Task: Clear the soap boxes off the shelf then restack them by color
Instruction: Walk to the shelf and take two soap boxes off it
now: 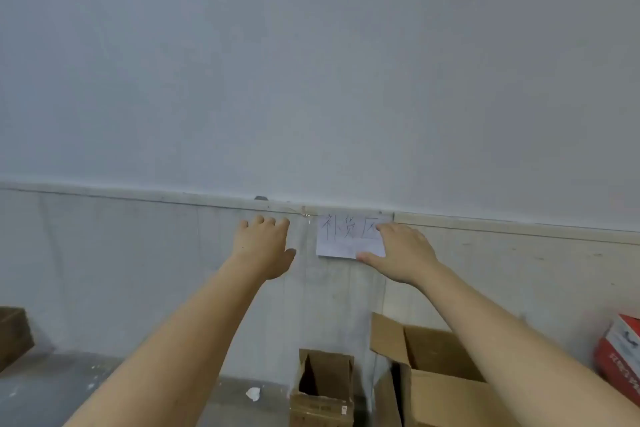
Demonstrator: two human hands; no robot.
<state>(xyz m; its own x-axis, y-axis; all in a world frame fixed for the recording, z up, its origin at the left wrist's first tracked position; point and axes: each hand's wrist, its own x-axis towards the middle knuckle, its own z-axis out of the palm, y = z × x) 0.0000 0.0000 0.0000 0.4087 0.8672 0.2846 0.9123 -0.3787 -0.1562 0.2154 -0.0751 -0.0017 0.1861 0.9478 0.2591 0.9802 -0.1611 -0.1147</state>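
Up against the wall [311,62], both arms are reaching out in the middle of the frame. Left hand [265,246] is sitting left of centre with the fingers loosely bent at the tips and the thumb sticking out to the right, not gripping anything. Right hand [403,253] is spreading out flat, fingers straight, overlapping the right edge of a paper sign [341,236] that's hanging on the wall just under a pale trim strip [138,193]; can't tell if the fingers are really pressing on the paper or just hovering in front of it. The sign is showing some handwritten characters.

Down at the bottom centre, a small cardboard box [323,392] is standing open on the floor [52,392], and right beside it a bigger open box [443,388] is sitting with its flaps up, partly hiding behind the right forearm. Lower right corner, a red carton [618,360] is leaning at the frame edge. Far left, another brown box [14,336] is peeking in. A crumpled white scrap [253,393] is lying on the floor left of the small box.

As for the soap boxes and the shelf, neither is showing up anywhere in this view, so no telling where they are.
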